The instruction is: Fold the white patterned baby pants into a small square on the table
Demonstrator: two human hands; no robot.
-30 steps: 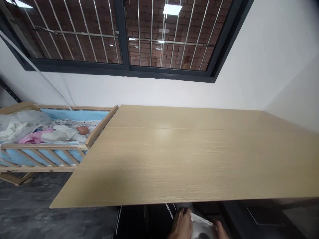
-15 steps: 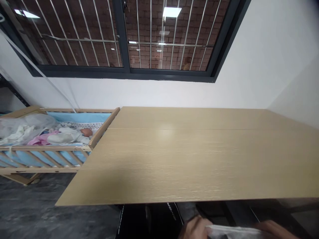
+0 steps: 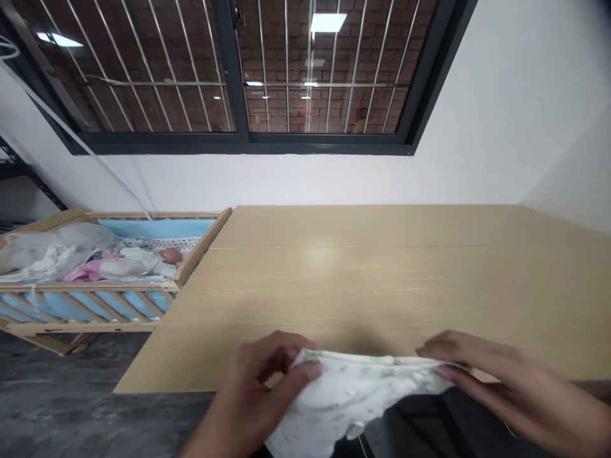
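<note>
A white cloth (image 3: 351, 388) with a small green print, perhaps a baby garment, hangs over the near edge of the wooden tabletop (image 3: 372, 286). Its top edge is stretched sideways between both hands. My left hand (image 3: 267, 381) pinches the left corner between thumb and fingers. At the other end, my right hand (image 3: 482, 369) grips the right corner the same way. The lower part of the cloth drops below the tabletop edge, and some of it lies outside the view.
Left of the table stands a wooden crib (image 3: 200, 251) with blue lining, holding a doll-like figure (image 3: 143, 262), pink fabric and a clear plastic bag (image 3: 62, 245). A barred window (image 3: 324, 76) is set in the white wall behind. Dark floor (image 3: 95, 394) shows at lower left.
Both hands have risen from the bottom edge to the near side of the tabletop, bringing the white cloth up into view and spreading its top edge. The view has shifted slightly.
</note>
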